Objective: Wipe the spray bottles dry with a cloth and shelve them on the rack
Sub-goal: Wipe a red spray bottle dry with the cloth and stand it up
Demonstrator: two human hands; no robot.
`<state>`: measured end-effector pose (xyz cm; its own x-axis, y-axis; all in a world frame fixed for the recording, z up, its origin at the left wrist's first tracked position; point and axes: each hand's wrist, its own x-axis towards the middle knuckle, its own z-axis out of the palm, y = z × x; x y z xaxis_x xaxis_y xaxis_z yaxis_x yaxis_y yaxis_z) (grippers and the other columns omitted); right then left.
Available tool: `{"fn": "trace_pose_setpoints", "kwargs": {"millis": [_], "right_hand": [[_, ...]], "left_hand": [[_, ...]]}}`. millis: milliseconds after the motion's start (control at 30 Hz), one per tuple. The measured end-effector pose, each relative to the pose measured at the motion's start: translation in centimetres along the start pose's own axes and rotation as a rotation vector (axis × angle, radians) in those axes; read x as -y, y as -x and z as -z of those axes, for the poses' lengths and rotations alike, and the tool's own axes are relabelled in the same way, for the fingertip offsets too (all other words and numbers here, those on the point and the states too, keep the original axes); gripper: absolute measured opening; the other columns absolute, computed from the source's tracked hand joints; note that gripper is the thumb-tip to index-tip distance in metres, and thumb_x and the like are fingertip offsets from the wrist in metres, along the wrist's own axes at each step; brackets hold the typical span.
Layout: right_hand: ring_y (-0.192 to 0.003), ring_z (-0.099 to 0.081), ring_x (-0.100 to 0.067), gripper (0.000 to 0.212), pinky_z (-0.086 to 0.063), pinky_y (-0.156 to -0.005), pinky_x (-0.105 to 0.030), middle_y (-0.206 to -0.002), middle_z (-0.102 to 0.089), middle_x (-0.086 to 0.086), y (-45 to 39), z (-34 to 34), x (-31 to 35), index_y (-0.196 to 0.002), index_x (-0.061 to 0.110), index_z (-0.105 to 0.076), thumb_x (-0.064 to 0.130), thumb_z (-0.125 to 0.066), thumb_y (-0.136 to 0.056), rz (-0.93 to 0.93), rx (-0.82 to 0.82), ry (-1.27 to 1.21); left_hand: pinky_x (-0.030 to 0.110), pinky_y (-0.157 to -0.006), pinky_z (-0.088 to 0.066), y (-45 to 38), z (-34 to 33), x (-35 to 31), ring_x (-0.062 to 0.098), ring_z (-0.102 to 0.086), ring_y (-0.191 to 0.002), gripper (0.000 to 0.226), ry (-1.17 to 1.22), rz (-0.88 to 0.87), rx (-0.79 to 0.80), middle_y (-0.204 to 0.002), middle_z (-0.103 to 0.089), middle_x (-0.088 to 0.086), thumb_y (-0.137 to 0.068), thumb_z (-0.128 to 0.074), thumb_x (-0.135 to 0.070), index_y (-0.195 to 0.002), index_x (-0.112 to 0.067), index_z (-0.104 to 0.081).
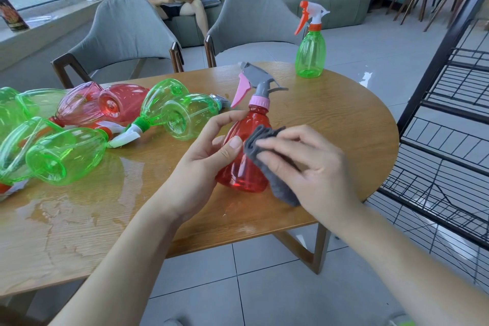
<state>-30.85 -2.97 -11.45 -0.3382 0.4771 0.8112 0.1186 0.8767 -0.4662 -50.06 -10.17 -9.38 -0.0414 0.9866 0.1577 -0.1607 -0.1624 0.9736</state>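
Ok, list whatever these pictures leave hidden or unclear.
- Head view: red bottle's right side, behind the grey cloth and right hand.
- Rack: cut off by the right edge; upper shelves unseen.
- Leftmost green bottles: cut off by the left edge.
- Left hand's grip: fingertips behind the bottle.

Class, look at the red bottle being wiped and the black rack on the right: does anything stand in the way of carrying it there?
Nothing visible does. The red bottle is held up by the left hand, with the cloth in the right hand. Between it and the rack lie only bare table edge and open floor; the upright green bottle stands farther back.
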Motion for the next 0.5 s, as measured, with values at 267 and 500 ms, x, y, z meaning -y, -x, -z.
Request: {"fn": "trace_pose_setpoints", "kwargs": {"millis": [267, 500], "right_hand": [[-0.092, -0.064, -0.011, 0.022, -0.052, -0.085, -0.026, -0.105, -0.067, 0.005, -0.8, 0.7, -0.5, -0.116, 0.027, -0.074, 0.022, -0.077, -0.094, -0.191, 0.005, -0.199], [-0.097, -0.064, -0.003, 0.025, -0.048, -0.089, -0.018, -0.103, -0.065, 0.006, 0.3, 0.3, -0.2, -0.113, 0.01, -0.079, 0.019, -0.079, -0.089, -0.115, -0.029, -0.071]], "left_hand": [[0.038, -0.089, -0.059, 0.6, 0.6, -0.3, 0.032, -0.068, -0.117, 0.041, -0.111, -0.047, 0.059, -0.134, -0.068, 0.015, -0.101, -0.062, -0.024, -0.141, -0.025, -0.059], [0.036, -0.096, -0.059, 0.9, -0.6, -0.5, 0.027, -0.069, -0.121, 0.036, -0.275, -0.105, 0.024, -0.136, -0.069, 0.004, -0.108, -0.047, -0.019, -0.143, -0.02, -0.055]]}}
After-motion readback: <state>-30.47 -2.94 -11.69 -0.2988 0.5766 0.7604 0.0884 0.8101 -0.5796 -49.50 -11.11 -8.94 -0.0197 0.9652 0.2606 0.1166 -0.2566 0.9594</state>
